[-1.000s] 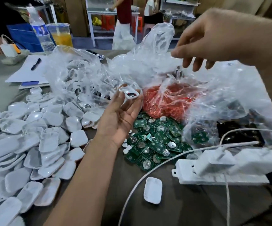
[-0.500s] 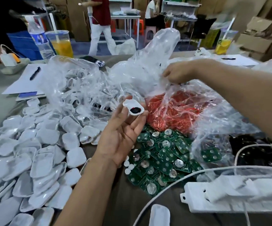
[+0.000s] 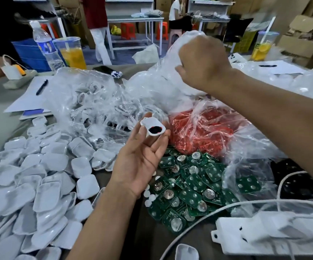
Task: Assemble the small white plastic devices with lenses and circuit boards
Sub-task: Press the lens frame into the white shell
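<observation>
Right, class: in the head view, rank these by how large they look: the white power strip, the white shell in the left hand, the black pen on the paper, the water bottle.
1. White power strip, nearest the camera, which inflates it.
2. Water bottle.
3. White shell and black pen look alike; I won't rank them.

The light over my bench (image 3: 0, 102) was soft and even, coming from overhead, so shadows stayed faint; only a dim patch lay under my left hand (image 3: 138, 162). Glare broke in white streaks across the clear plastic bags (image 3: 99, 102) and glinted off the green circuit boards (image 3: 187, 192). My right hand (image 3: 204, 62) was smeared with motion blur, and the far room looked soft. The wide lens bent things at the edges: the near white shells (image 3: 11, 212) on the left stretched, and the power strip (image 3: 264, 235) on the near right bowed and blurred.
</observation>
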The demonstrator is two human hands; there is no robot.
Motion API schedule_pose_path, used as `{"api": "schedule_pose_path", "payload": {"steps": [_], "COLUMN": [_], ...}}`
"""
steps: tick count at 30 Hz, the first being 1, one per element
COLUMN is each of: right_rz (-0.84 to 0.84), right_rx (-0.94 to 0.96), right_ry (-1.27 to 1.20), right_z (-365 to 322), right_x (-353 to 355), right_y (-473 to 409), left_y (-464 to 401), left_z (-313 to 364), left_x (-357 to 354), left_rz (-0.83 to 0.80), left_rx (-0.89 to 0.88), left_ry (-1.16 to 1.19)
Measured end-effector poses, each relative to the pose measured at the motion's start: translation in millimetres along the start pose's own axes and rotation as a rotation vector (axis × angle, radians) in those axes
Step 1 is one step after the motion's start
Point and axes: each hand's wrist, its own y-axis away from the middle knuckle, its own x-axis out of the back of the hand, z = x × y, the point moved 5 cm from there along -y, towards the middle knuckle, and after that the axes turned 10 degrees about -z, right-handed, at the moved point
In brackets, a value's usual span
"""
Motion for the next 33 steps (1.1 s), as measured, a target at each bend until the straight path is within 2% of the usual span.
{"api": "schedule_pose_path", "payload": {"steps": [1,2,3,4,6,8,13,16,20,22,27,30,33], "right_rz": [0.026,-0.063,-0.218,-0.385,-0.597,-0.694,-0.673,-0.716,-0.801,-0.781,-0.781,-0.672,-0.533], "right_rx": [0.095,0.192,0.275,0.309,0.282,0.221,0.252,0.284,0.198,0.108,0.128,0.160,0.082], "right_ry": [-0.099,-0.232,-0.300,-0.264,-0.123,-0.138,-0.203,-0.194,-0.387,-0.458,-0.331,-0.321,-0.455], "right_z": [-9.4,-20.1,-30.7,-37.4,-39.9,-31.0,-28.4,-27.8,-15.5,-9.1,-14.2,-13.9,-1.8], "right_x": [3.7,1.0,-7.9,-21.9,-50.9,-72.5,-77.5,-74.6,-74.3,-76.1,-86.1,-76.0,-64.6], "right_y": [0.7,1.1,2.1,3.9,9.8,10.4,4.9,6.5,6.5,4.6,10.6,11.1,8.9], "left_y": [-0.4,-0.9,-1.2,-1.8,-2.0,-1.3,-1.2,-1.5,-3.3,-3.2,-2.5,-2.5,-1.6], "left_z": [0.0,0.1,0.2,0.4,1.1,1.5,1.1,1.0,1.7,1.2,-2.4,-0.8,-0.8], "left_x": [0.5,1.1,1.5,1.3,1.8,2.4,3.5,4.0,5.5,6.3,6.6,5.3,4.0], "left_rz": [0.003,0.005,0.005,0.002,0.007,0.023,0.041,0.033,0.030,0.016,0.004,-0.027,-0.058], "left_rx": [-0.001,-0.001,0.000,0.001,-0.003,-0.003,-0.010,-0.011,-0.010,-0.008,0.002,0.006,0.015], "left_ry": [0.009,0.023,0.042,0.061,0.086,0.091,0.091,0.070,0.085,0.082,0.062,0.067,0.081]}}
